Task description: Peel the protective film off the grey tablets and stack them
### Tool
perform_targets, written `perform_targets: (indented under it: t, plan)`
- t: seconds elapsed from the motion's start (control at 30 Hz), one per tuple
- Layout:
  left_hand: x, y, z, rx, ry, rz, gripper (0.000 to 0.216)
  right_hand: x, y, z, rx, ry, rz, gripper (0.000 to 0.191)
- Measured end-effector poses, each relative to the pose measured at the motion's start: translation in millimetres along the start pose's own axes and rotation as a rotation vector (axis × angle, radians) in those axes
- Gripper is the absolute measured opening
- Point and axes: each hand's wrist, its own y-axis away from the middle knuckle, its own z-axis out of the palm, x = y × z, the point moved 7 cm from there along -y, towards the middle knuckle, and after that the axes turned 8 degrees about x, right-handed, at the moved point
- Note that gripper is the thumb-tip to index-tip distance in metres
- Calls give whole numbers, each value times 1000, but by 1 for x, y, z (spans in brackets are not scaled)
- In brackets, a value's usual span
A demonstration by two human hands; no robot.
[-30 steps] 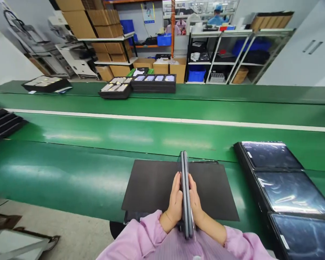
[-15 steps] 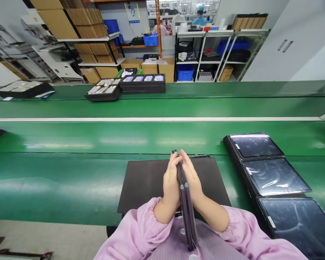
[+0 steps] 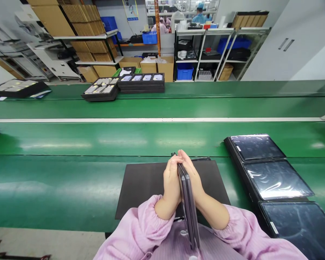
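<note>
Black mat (image 3: pixel 144 187) lies partly hidden under two thin, dark slabs (image 3: pixel 190 213) standing on edge above it. Their wide sides are mostly covered, so mainly edges show. The left hand (image 3: pixel 172 186) and right hand (image 3: pixel 193 180) hold them between flat palms, one on each side.

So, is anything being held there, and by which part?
Yes: two thin, dark slabs on edge, pressed by their broad outer faces between the left hand and the right hand.
</note>
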Motion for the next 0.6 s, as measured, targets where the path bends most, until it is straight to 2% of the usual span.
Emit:
perform_targets:
  t: [0.23,0.43,0.6]
  plan:
    - [-6,-13,5,34,78,-130,42,-3,-12,6,12,25,59,56]
    - [-6,-24,10,35,49,-145,43,-7,-20,11,79,-7,170,57]
    - [-9,-30,12,46,57,-170,44,-9,-26,12,108,-26,199,59]
